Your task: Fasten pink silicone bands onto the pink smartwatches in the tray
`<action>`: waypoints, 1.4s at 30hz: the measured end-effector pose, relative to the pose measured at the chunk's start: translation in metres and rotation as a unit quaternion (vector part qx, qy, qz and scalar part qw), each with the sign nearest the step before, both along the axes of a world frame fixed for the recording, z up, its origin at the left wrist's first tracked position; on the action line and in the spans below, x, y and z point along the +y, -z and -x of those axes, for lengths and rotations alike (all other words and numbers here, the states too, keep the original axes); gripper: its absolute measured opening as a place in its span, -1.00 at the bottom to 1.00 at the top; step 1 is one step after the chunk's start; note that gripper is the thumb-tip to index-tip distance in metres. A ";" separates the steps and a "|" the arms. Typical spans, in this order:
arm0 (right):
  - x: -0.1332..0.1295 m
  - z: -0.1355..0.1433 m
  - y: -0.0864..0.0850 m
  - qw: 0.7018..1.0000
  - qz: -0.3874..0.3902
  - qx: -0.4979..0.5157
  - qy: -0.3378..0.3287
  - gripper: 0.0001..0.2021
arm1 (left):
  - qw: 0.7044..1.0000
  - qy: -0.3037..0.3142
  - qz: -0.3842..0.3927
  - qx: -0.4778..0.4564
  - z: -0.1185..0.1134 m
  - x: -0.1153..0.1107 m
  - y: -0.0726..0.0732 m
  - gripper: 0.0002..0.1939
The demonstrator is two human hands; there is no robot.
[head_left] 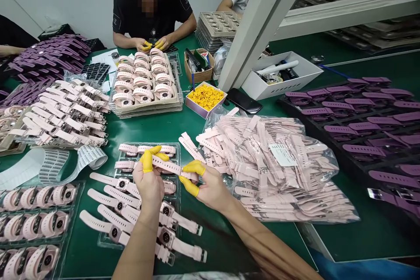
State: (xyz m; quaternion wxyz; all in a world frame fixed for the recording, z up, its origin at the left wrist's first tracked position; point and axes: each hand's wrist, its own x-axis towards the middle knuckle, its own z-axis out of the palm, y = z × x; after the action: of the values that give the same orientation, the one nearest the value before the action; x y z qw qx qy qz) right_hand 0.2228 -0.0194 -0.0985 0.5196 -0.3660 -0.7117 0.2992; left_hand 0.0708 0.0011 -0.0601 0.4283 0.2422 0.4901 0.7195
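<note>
Between my two hands stretches a pink watch strap with a row of holes. My left hand pinches one end, and my right hand grips the other; yellow finger cots cover several fingertips. Whether a watch case is attached to this strap is hidden by my fingers. Below lie several pink smartwatches with straps spread out, partly over a clear plastic tray that holds more watches. Right of my hands, a clear bag of loose pink straps spills some onto the green table.
Trays of pink watches stand ahead and at left. A box of yellow finger cots, a phone and a white box sit beyond the bag. Purple watches lie right. A person works opposite.
</note>
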 end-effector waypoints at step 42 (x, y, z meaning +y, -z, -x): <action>0.011 -0.006 0.019 0.957 0.198 0.213 -0.007 -0.68 | 0.914 0.331 -0.051 0.229 0.013 -0.017 0.003 -0.59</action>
State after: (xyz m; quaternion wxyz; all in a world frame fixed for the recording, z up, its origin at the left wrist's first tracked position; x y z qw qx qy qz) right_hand 0.2287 -0.0086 -0.1175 0.5744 -0.3846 -0.5137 0.5082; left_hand 0.0578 -0.0163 -0.0636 0.5049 0.5705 0.4293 0.4851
